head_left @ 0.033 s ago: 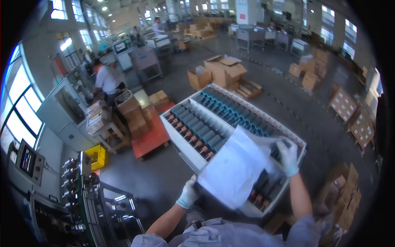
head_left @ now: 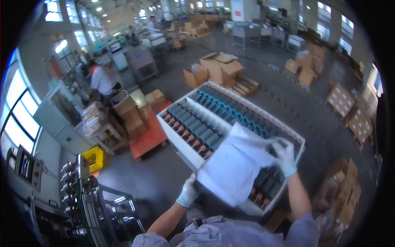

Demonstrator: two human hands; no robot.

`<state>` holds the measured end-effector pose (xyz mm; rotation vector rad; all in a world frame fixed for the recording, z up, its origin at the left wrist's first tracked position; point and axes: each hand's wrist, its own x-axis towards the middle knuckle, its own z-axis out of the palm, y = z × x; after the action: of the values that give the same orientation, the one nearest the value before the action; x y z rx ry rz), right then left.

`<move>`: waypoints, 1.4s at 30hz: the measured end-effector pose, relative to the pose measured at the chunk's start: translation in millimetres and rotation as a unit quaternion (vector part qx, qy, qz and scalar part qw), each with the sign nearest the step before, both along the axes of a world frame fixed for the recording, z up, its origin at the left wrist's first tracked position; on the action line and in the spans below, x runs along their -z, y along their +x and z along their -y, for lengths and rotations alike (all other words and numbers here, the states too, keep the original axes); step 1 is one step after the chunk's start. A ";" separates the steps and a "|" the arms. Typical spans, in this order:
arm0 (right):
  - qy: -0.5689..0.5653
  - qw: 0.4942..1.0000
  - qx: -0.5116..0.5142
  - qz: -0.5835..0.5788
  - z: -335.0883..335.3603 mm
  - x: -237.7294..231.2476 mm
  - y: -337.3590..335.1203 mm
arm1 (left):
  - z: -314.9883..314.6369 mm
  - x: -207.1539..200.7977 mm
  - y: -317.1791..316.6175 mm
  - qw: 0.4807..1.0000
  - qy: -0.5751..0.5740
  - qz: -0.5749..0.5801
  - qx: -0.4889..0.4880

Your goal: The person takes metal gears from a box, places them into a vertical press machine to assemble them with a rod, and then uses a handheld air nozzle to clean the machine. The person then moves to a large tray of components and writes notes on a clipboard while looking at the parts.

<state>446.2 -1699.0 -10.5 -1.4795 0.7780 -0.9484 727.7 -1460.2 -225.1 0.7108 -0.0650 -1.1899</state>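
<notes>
A creased white sheet, paper or thin plastic, is spread over the near middle of a large white tray. My left hand, in a white glove, is closed at the sheet's near left corner, with its fingertips partly hidden. The gloved right hand is closed on the sheet's right end, which is bunched and raised above the tray. Rows of dark cylindrical motor rotors with copper-coloured ends fill the tray's left section. Blue-green parts line the far section. More rotors show below the sheet's right side.
Machinery with a row of metal fittings stands at the left, near a control screen and a yellow bin. Beyond are a red pallet, cartons and a seated co-worker. Opened cardboard lies at right.
My right hand has shifted slightly left with the sheet's end, which looks more folded over. The left hand stays at its corner. The whole view has moved a little.
</notes>
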 end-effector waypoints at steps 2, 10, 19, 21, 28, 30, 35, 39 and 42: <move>0.017 0.998 -0.036 -0.046 -15.3 9.9 12.9 | 23.4 -13.5 11.3 0.999 -0.008 0.014 0.039; -0.146 0.976 -0.037 -0.158 -52.7 84.2 92.2 | 72.4 -9.7 76.2 0.989 -0.056 0.003 0.136; 0.001 0.929 0.370 -0.023 -27.0 111.9 91.0 | 74.7 68.2 142.4 0.966 0.017 -0.080 0.243; -0.014 0.884 0.465 -0.044 -5.3 129.2 54.3 | 74.7 83.2 152.3 0.967 0.017 -0.088 0.240; -0.188 0.830 0.316 -0.420 40.6 142.6 32.8 | 83.7 72.4 177.9 0.942 0.029 -0.112 0.315; -0.192 0.832 0.233 -0.466 57.5 145.1 45.4 | 86.4 68.6 181.3 0.940 0.041 -0.085 0.328; -0.227 0.857 0.248 -0.391 83.9 157.7 55.9 | 86.4 57.4 181.8 0.934 0.091 -0.022 0.345; -0.157 0.863 0.318 -0.361 97.7 150.9 52.1 | 86.6 50.7 178.2 0.938 0.097 -0.008 0.331; -0.055 0.929 0.340 -0.135 103.6 155.1 61.9 | 87.0 38.2 170.1 0.943 0.101 -0.017 0.316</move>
<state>508.1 -1802.7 -165.6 -1.4736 1.5236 -1.3262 897.8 -1547.2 -263.3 0.8824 -0.1516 -1.8441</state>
